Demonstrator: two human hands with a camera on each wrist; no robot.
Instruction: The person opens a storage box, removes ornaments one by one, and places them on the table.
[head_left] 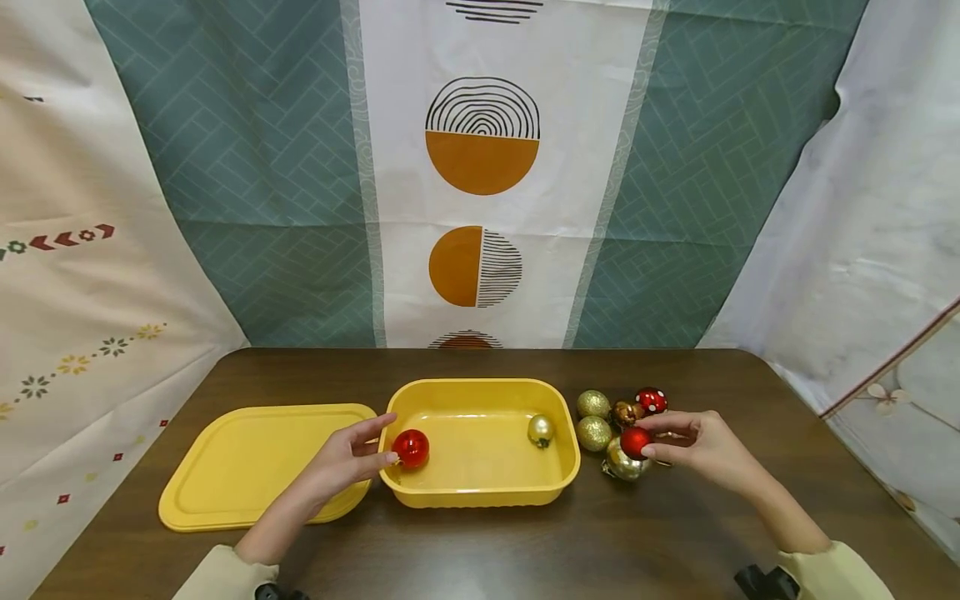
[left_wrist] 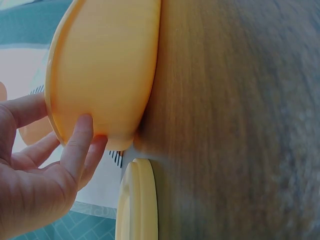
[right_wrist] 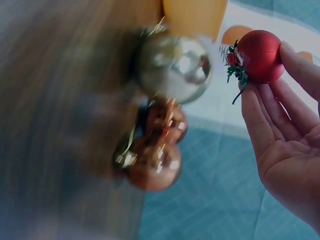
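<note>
My left hand (head_left: pixel 348 457) grips the left end of a yellow plastic box (head_left: pixel 480 498), with some fingers against its outer wall and others at the rim. Inside the box, a shiny red bauble (head_left: pixel 411 448) lies near that hand, and a small gold bauble (head_left: pixel 540 430) sits at the right. My right hand (head_left: pixel 705 447) pinches a matte red bauble (right_wrist: pixel 260 56) between thumb and fingers. A green sprig hangs from it in the right wrist view. Just below that bauble, a larger pale gold bauble (head_left: pixel 624 463) rests on the table.
A yellow lid (head_left: pixel 247 467) lies flat left of the box. Right of the box sit glittery gold baubles (head_left: pixel 594 433), a copper bauble (head_left: pixel 626 413) and a red spotted bauble (head_left: pixel 651 400). The dark wooden table (head_left: pixel 480 550) ends at a patterned curtain (head_left: pixel 300 208).
</note>
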